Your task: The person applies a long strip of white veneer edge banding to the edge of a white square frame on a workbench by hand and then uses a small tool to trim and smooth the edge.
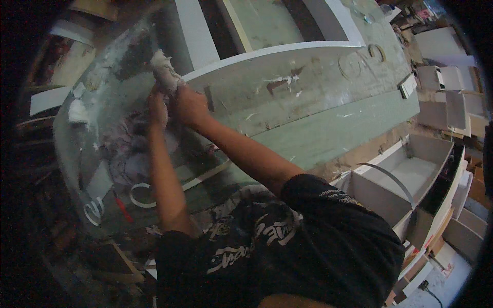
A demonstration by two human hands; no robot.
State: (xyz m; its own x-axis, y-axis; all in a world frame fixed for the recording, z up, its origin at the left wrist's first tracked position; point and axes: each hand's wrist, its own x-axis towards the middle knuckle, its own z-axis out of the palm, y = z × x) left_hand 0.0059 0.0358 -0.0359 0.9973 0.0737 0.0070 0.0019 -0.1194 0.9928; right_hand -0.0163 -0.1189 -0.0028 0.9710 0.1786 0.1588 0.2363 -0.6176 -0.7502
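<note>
the white frame (267, 53) is taken as the landmark; it is laid on the greenish desk (321, 92). a pale, crumpled, cloth-like bundle (166, 72) is held just beside the near left corner of the frame; whether the frame is touched by it cannot be told. the lower end of the bundle is clenched in the right hand (190, 107), whose fingers are curled around it. the same bundle is grasped by the left hand (156, 107), set close against the right; the finger placement of this second grip is blurred and partly hidden. both forearms are stretched toward the near left corner of the frame.

well to the left of the frame, a white lump (78, 111) is seen near the desk's rim. on the near side of the frame's left corner, a heap of crumpled fabric (123, 149) is partly covered by the left forearm. farther to the near left of the frame, a white coil (94, 211), a thin red tool (122, 209) and a white ring (140, 197) are noted. just right of the frame's near right corner, a thin tan coil (377, 53) is observed. well to the near right of the frame, off the desk, pale open boxes (380, 203) are grouped.
</note>
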